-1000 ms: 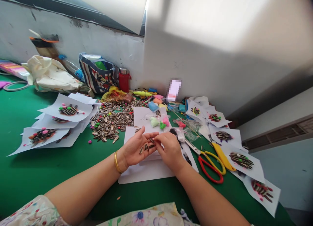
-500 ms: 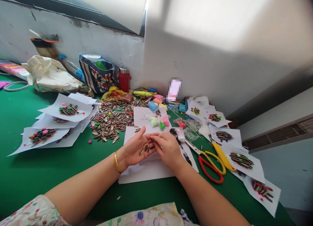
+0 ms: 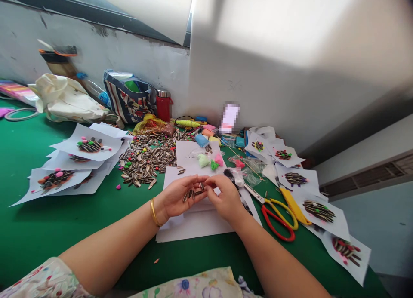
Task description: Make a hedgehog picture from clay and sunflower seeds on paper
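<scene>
My left hand (image 3: 180, 197) is palm up, fingers slightly curled, with several striped sunflower seeds (image 3: 191, 194) lying on the palm and fingers. Close against its fingertips is my right hand (image 3: 224, 197), thumb and fingers bent together; whether a seed is between them is hidden. Both hands are above white paper sheets (image 3: 196, 227). A large heap of seeds (image 3: 142, 160) with small coloured bits lies beyond my left hand. Lumps of green and pink clay (image 3: 204, 161) rest on the paper behind the hands.
Red-and-yellow scissors (image 3: 279, 218) and a yellow cutter (image 3: 295, 207) lie at the right. Sheets bearing seed figures stand in stacks at the left (image 3: 105, 139) and right (image 3: 342, 222). A red flask (image 3: 163, 106), a striped bag (image 3: 129, 98) and a phone (image 3: 229, 118) are along the wall.
The thumb of my left hand has folded inward, and another seed shows near its fingers. My right hand's fingers have drawn slightly back and curled more.
</scene>
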`<move>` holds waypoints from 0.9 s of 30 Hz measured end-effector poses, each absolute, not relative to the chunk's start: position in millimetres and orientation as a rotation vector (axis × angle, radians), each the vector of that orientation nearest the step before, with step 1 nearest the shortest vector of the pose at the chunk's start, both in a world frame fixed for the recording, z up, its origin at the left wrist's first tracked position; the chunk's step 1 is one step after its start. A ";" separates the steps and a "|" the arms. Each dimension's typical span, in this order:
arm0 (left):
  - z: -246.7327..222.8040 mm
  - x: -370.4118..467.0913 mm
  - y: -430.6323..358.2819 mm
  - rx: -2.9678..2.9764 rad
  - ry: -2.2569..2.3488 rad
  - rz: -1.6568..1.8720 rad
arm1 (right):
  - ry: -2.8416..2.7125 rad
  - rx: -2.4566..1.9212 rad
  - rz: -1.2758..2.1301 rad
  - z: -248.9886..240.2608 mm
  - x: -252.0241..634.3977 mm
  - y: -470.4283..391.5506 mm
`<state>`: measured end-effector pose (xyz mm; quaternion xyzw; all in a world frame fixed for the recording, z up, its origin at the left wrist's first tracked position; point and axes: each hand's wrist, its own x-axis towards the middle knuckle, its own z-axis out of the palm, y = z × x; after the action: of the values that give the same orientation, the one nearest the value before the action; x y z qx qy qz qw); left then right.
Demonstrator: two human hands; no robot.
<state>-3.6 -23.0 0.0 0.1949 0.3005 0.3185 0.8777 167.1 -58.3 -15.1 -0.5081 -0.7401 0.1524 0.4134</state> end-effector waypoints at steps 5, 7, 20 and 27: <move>-5.4 -4.6 -22.7 0.384 0.545 0.635 | -2.016 -1.310 0.323 -11.8 167.3 -58.4; -3.7 -4.7 -23.3 0.387 0.554 0.631 | -2.004 -1.304 0.333 -12.0 167.6 -58.8; 0.1 -10.9 -5.1 0.436 0.833 0.814 | -1.939 -1.409 0.484 -20.5 191.0 -48.0; -3.7 -12.4 -2.0 0.461 0.845 0.840 | -2.026 -1.517 0.420 -29.7 187.9 -45.0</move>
<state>-12.4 -2.0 -3.7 0.2152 0.3944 0.3919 0.8028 187.9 -45.0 -29.7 -0.5668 -0.7573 0.1569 0.2839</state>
